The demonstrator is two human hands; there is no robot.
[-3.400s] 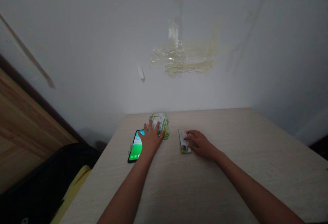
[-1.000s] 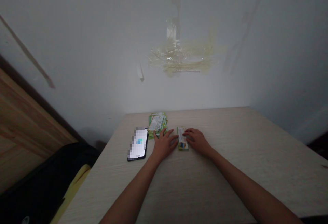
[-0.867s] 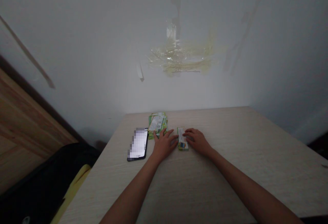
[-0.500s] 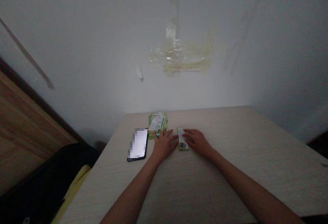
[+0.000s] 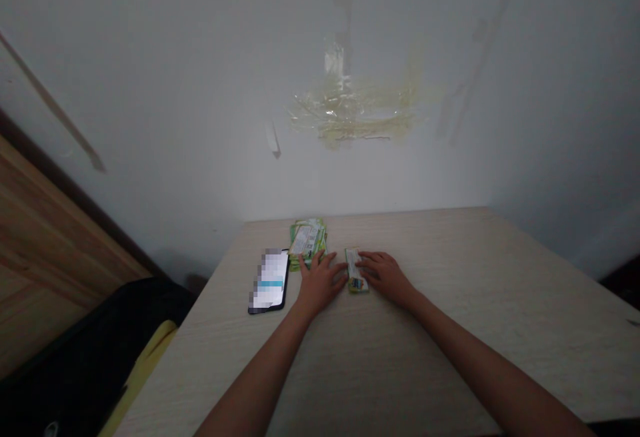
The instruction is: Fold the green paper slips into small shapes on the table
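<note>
A narrow folded paper packet or leaflet (image 5: pixel 356 270), pale with a colourful lower end, lies flat on the table between my hands. My right hand (image 5: pixel 384 273) rests at its right side, fingers stretched out and the tips on its edge. My left hand (image 5: pixel 320 281) lies palm down with spread fingers, its fingertips close to the packet's left edge and the near edge of a pile of green and white printed papers (image 5: pixel 306 240). Neither hand is wrapped round anything.
A phone (image 5: pixel 270 282) with a lit screen lies left of my left hand. The pale wooden table (image 5: pixel 425 370) meets a wall (image 5: pixel 200 124) with old tape at the back. Dark and yellow cloth (image 5: pixel 145 357) sits beyond the left edge, near a wooden panel (image 5: pixel 45 250).
A blue band now shows on the phone's screen. Both hands and the papers stay in practically the same place.
</note>
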